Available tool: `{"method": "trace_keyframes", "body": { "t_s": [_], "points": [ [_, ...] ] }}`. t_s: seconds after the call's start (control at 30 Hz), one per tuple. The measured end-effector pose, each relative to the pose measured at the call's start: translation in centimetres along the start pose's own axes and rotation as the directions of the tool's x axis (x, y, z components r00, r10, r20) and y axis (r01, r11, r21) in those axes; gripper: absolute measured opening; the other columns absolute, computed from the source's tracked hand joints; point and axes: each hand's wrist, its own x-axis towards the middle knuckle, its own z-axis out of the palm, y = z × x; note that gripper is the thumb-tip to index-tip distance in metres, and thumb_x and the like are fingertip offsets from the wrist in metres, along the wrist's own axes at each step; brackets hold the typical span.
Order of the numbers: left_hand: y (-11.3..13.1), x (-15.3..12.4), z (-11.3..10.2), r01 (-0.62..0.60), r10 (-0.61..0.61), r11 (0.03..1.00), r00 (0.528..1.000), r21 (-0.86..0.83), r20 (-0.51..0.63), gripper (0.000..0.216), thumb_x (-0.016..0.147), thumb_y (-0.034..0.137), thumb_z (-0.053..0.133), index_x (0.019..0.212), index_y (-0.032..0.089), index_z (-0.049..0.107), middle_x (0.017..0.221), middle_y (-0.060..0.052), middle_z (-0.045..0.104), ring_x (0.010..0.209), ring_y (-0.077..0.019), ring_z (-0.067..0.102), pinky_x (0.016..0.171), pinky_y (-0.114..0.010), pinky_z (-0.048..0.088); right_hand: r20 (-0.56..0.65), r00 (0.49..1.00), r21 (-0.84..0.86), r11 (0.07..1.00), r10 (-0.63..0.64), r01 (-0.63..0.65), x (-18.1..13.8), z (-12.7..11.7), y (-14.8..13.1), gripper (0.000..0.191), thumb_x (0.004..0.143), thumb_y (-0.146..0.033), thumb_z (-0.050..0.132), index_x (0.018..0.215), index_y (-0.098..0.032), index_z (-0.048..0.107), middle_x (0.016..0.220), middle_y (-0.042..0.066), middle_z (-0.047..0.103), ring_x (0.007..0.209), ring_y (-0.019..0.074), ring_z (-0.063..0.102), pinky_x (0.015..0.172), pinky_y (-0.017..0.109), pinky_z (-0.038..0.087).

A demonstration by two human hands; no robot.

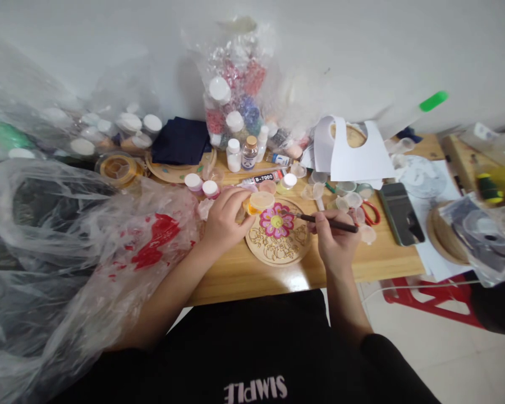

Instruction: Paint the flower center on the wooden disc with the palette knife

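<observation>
A round wooden disc [280,247] with golden outline patterns lies on the wooden table [252,275]. A pink flower with a yellow-green centre [276,220] is painted on its upper part. My right hand [335,240] is closed on a thin dark brush [326,222], whose tip points left at the flower's right edge. My left hand [225,217] pinches a small clear cup of orange-yellow paint [258,202] at the disc's upper left rim.
Crumpled plastic bags [67,247] fill the left side. A B-7000 glue tube [263,179], small bottles [242,152], several small lidded cups [345,193], red-handled scissors [372,212], a phone [400,213], white paper [353,148] and a bag of bead jars [235,101] crowd the table.
</observation>
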Motion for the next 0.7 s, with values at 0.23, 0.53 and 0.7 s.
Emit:
{"method": "trace_keyframes", "body": {
  "t_s": [0.23, 0.53, 0.7],
  "points": [
    [0.08, 0.04, 0.03, -0.008, 0.008, 1.000, 1.000, -0.011, -0.016, 0.034, 0.082, 0.010, 0.066, 0.114, 0.019, 0.060, 0.111, -0.009, 0.074, 0.105, -0.0244, 0.072, 0.095, -0.042, 0.060, 0.003, 1.000, 0.002, 1.000, -0.019, 0.019, -0.03, -0.09, 0.02, 0.019, 0.091, -0.033, 0.065, 0.075, -0.022, 0.066, 0.063, -0.002, 0.068, 0.057, 0.0123, 0.063, 0.058, 0.027, 0.052],
    [0.07, 0.01, 0.04, -0.006, 0.005, 1.000, 1.000, -0.012, -0.005, 0.033, 0.084, 0.011, 0.066, 0.115, 0.019, 0.060, 0.112, -0.009, 0.074, 0.107, -0.0243, 0.071, 0.097, -0.042, 0.060, -0.008, 1.000, 0.005, 1.000, -0.023, 0.023, 0.06, 0.13, -0.07, 0.018, 0.091, -0.032, 0.066, 0.076, -0.022, 0.067, 0.064, -0.001, 0.068, 0.058, 0.0133, 0.065, 0.057, 0.028, 0.052],
    [-0.04, -0.16, 0.18, 0.010, -0.010, 1.000, 1.000, -0.016, 0.003, 0.035, 0.083, 0.011, 0.067, 0.116, 0.018, 0.060, 0.113, -0.010, 0.074, 0.107, -0.0245, 0.071, 0.096, -0.042, 0.060, -0.009, 1.000, 0.001, 1.000, -0.019, 0.019, 0.14, 0.26, -0.03, 0.018, 0.090, -0.032, 0.066, 0.076, -0.021, 0.067, 0.064, -0.001, 0.068, 0.058, 0.0125, 0.065, 0.057, 0.027, 0.051]
  ]
}}
